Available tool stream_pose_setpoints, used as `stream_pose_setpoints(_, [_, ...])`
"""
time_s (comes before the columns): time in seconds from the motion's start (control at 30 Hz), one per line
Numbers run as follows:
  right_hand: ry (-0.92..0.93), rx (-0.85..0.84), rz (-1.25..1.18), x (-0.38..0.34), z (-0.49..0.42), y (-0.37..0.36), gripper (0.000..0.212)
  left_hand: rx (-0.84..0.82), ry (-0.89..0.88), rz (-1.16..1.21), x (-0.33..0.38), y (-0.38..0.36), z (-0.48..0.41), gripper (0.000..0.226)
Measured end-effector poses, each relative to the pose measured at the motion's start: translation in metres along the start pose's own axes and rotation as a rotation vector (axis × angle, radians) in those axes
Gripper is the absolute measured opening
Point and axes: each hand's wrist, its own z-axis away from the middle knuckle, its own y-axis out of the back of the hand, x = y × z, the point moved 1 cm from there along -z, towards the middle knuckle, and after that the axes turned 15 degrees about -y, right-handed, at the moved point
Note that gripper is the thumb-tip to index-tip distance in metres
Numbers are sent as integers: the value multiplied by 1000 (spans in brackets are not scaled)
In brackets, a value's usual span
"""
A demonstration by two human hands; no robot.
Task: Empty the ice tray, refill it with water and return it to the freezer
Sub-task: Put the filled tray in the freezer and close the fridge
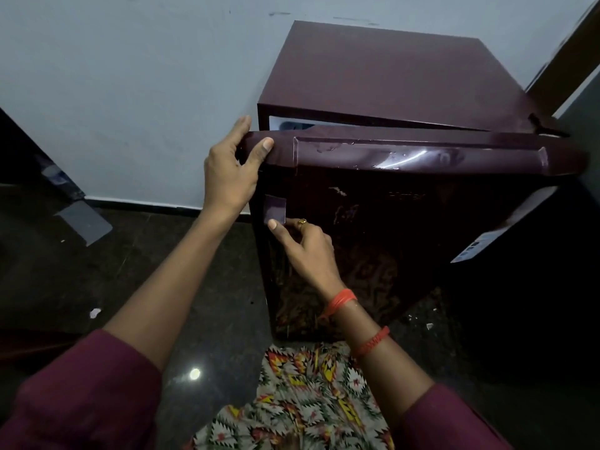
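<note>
Gripping the upper left corner of the maroon fridge door (pixel 389 222) with the left hand (pixel 227 177), thumb in front and fingers behind, at frame centre, slightly ajar from the fridge (pixel 389 76). Curling the right hand (pixel 308 251) under a small square patch (pixel 276 209) on the door front, thumb tip at its lower edge; unclear whether grasping anything.

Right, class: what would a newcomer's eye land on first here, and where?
The small maroon fridge against the wall, its door slightly ajar, fills the upper right. The left hand grips the door's top left corner; the right hand touches the door front lower down, just below a small square patch.
</note>
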Motion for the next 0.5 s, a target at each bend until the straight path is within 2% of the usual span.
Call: stream_pose_setpoints(0.5, [-31,44,-39,-21,-48,-7,60,-25,0,41,-28,-22,-47,65])
